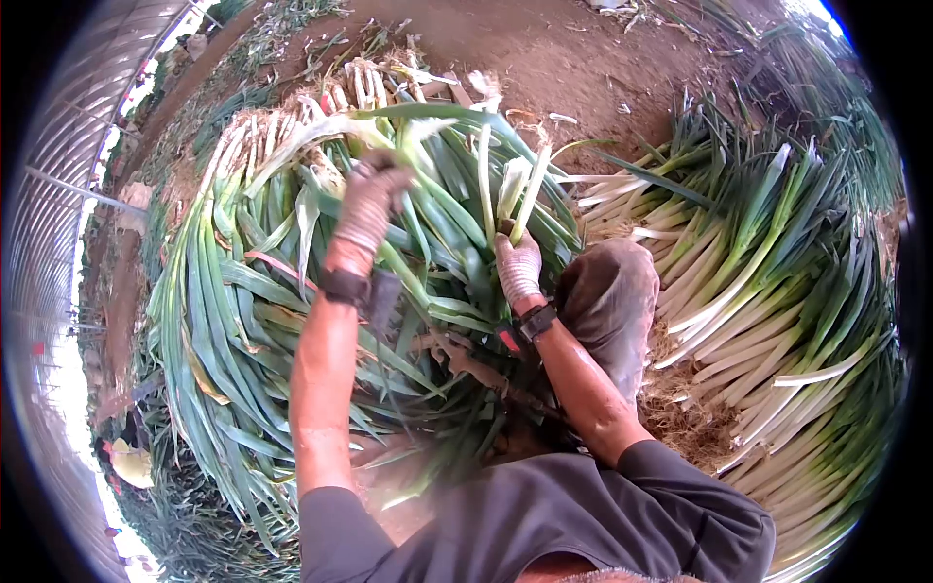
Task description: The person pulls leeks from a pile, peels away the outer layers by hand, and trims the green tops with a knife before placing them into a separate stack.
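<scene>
My left hand (374, 189), in a soiled knit glove, is raised over a heap of long green onions (219, 243). Its fingers are curled and smeared by motion, closed at a pale leaf (335, 126) that arches over the heap. In my gloved right hand (518, 264), the fingers wrap round green onions with pale stalks (530, 194) pointing up and away from me. The hidden side of that grip does not show how many stalks it holds. A band with a dark attachment (379, 296) sits on my left wrist, and a watch (536, 321) on my right.
To the right of my bent knee (612, 282) lies a long row of green onions (739, 321), white ends towards me. Bare soil (583, 68) with leaf scraps spreads ahead. A plastic-covered greenhouse wall (68, 175) curves along the left, and more greens (214, 525) lie at lower left.
</scene>
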Demonstrator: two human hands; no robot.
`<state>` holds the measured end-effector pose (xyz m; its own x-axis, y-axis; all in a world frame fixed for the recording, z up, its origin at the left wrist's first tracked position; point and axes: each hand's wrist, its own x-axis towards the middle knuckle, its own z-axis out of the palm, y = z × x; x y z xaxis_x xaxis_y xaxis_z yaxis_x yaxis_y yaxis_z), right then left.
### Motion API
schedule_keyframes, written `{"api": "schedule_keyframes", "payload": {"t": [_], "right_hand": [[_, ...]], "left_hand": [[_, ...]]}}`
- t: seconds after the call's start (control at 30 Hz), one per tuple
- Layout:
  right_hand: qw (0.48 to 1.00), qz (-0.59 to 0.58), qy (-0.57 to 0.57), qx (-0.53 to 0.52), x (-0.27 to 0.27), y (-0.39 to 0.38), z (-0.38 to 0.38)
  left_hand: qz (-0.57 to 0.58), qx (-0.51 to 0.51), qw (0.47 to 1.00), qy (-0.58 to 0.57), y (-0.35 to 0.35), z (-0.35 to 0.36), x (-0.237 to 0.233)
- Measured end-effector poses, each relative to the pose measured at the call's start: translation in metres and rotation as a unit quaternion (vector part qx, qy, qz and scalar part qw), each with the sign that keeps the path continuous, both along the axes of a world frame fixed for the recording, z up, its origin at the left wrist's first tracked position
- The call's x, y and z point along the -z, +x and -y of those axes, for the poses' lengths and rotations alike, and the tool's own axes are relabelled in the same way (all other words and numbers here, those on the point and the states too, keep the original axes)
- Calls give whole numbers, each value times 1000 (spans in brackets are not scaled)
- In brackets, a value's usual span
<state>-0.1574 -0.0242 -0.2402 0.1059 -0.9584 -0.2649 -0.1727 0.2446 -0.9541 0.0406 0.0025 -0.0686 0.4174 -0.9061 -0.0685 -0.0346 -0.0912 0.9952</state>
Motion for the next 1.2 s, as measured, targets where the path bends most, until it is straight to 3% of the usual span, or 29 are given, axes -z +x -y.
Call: {"api": "schedule_keyframes", "payload": {"t": [0.03,0.13,0.2,0.27,0.33,0.4,0.47,0.5,0.6,0.63,0.67,0.73,0.83,0.87,0.97,1.07,1.2], "right_hand": [[1000,3,2,-6,6,3,1],[997,-61,-32,-38,6,2,5],[997,-42,-39,-49,-1,5,4],[997,-34,-57,-43,-5,16,4],[993,-83,-69,-52,-12,28,13],[985,-137,-84,-61,-19,35,23],[980,-157,-122,-9,-9,43,27],[984,-143,-104,-17,-3,45,29],[988,-133,-72,-39,-6,48,39],[981,-155,-95,-62,-8,44,39],[980,-157,-98,-67,-9,43,40],[978,-160,-104,-79,-3,43,42],[988,-67,-103,-94,-4,40,38],[989,-32,-110,-96,-4,37,35],[987,-8,-108,-121,9,43,29],[978,80,-110,-159,2,38,29],[962,214,-87,-144,-33,32,21]], "left_hand": [[-34,-34,994,-95,19,5,-7],[-47,-162,971,-170,73,16,-28],[45,-256,959,-113,63,13,-36],[97,-259,958,-74,55,11,-22],[325,-318,890,-9,69,23,33],[298,-254,920,21,18,16,17],[286,-62,956,26,13,15,28],[201,-21,979,31,-3,13,25],[392,22,914,99,-16,25,41],[350,33,925,143,-19,29,49],[426,49,892,140,-20,34,56],[408,60,889,201,-22,47,70],[426,4,872,240,-25,63,83],[363,-5,906,220,-26,64,87],[347,-43,917,191,-24,76,104],[295,-123,929,187,-32,72,83],[333,-81,933,112,-27,52,67]]}}
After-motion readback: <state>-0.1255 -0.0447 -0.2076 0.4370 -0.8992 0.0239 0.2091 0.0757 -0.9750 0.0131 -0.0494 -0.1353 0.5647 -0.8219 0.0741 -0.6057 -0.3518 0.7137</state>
